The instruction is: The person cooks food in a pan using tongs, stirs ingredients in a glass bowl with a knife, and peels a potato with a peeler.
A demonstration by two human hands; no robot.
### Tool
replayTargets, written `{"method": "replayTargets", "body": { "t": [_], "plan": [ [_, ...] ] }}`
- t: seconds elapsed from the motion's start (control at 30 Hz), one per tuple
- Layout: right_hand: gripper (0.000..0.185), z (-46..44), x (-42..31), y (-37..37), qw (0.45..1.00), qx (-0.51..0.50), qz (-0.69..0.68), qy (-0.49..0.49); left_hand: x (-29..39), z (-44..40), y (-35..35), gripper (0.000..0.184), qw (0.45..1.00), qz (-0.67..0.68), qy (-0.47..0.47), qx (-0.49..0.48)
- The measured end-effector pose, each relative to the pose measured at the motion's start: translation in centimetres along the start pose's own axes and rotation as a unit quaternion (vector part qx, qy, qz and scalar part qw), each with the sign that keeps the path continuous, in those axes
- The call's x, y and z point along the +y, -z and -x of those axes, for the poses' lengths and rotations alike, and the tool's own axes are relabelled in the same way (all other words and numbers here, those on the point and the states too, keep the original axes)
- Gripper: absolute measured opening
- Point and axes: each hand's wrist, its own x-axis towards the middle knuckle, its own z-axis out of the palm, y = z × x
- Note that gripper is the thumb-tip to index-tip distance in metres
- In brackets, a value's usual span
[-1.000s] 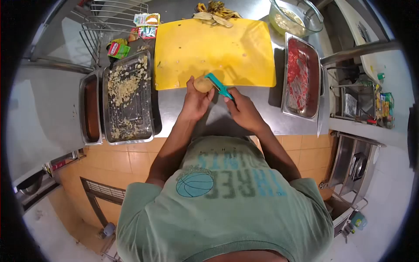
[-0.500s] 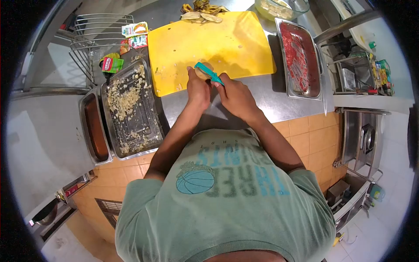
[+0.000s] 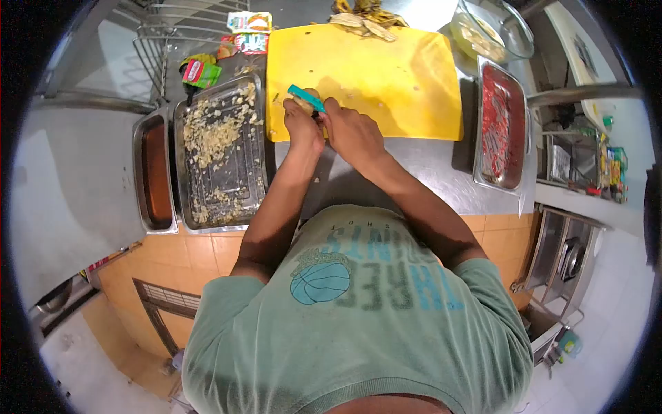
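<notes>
My left hand (image 3: 303,128) is closed around a brownish potato (image 3: 312,92), of which only a small part shows. In my right hand (image 3: 356,134) is a teal peeler (image 3: 305,97), its head lying across the potato. Both hands are close together over the left front part of a yellow cutting board (image 3: 386,76). Small scraps dot the board near my left hand. The peeler's blade is too small to make out.
On the left stand a metal tray of chopped pale pieces (image 3: 211,138) and a narrow pan with reddish-brown contents (image 3: 154,172). A pan with red residue (image 3: 499,131) stands right. Dark peels (image 3: 369,19) and a glass bowl (image 3: 514,34) lie behind; seasoning packets (image 3: 249,31) sit back left.
My hands, with the potato and peeler, have shifted left across the cutting board. The head view has turned, so the trays and board appear farther right.
</notes>
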Motion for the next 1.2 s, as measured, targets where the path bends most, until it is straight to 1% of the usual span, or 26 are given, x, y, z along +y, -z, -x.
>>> {"method": "replayTargets", "body": {
  "t": [0.03, 0.13, 0.17, 0.27, 0.37, 0.47, 0.57, 0.67, 0.77, 0.87, 0.97, 1.07, 1.2],
  "plan": [
    [0.022, -0.5, -0.2, -0.2, 1.000, -0.009, 0.003, -0.004, 0.2, 0.1, 0.1, 0.032, 1.000, 0.020, 0.007, 0.018],
    [0.022, -1.8, 0.8, -1.0, 1.000, -0.018, 0.006, -0.004, 0.3, 0.5, 1.2, 0.034, 0.999, -0.031, -0.042, 0.009],
    [0.022, -2.0, 1.7, -1.4, 1.000, -0.019, 0.005, -0.004, 1.0, 1.9, 0.5, 0.033, 0.997, -0.065, -0.044, 0.027],
    [0.023, -2.2, 4.3, -2.3, 0.998, -0.039, 0.029, -0.043, 2.4, 3.2, -0.7, 0.031, 0.996, -0.015, -0.088, -0.011],
    [0.022, -2.3, 5.3, -1.1, 0.997, -0.022, 0.013, -0.067, 3.7, 3.0, -0.8, 0.033, 0.998, 0.028, -0.022, -0.045],
    [0.021, -2.1, 4.5, 1.0, 0.997, 0.007, -0.015, -0.072, 4.0, 2.5, -0.4, 0.038, 0.987, 0.108, 0.059, -0.098],
    [0.021, -0.9, 2.7, 2.8, 0.999, 0.018, -0.039, -0.026, 3.7, 2.7, -1.7, 0.048, 0.987, 0.108, 0.116, -0.034],
    [0.019, 0.5, 1.2, 3.1, 0.999, 0.014, -0.043, -0.003, 2.5, 2.2, -0.6, 0.050, 0.982, 0.113, 0.135, -0.073],
    [0.019, 1.4, 0.0, 3.3, 0.999, 0.002, -0.044, 0.011, 1.9, 1.7, 0.1, 0.050, 0.973, 0.132, 0.127, -0.138],
    [0.022, 1.6, -0.2, 2.7, 0.999, -0.005, -0.035, 0.017, 2.0, 2.1, -0.5, 0.051, 0.987, 0.080, 0.119, -0.067],
    [0.025, 1.7, -0.3, 2.2, 1.000, -0.007, -0.016, 0.022, 2.4, 2.9, -1.4, 0.051, 0.987, 0.104, 0.112, -0.055],
    [0.026, 1.6, -0.6, 2.0, 1.000, -0.006, 0.000, 0.031, 2.7, 3.0, -1.3, 0.053, 0.981, 0.132, 0.120, -0.081],
    [0.026, 1.6, -1.0, 2.0, 0.999, 0.004, 0.021, 0.042, 2.7, 2.9, -1.1, 0.050, 0.985, 0.109, 0.115, -0.065]
  ]
}}
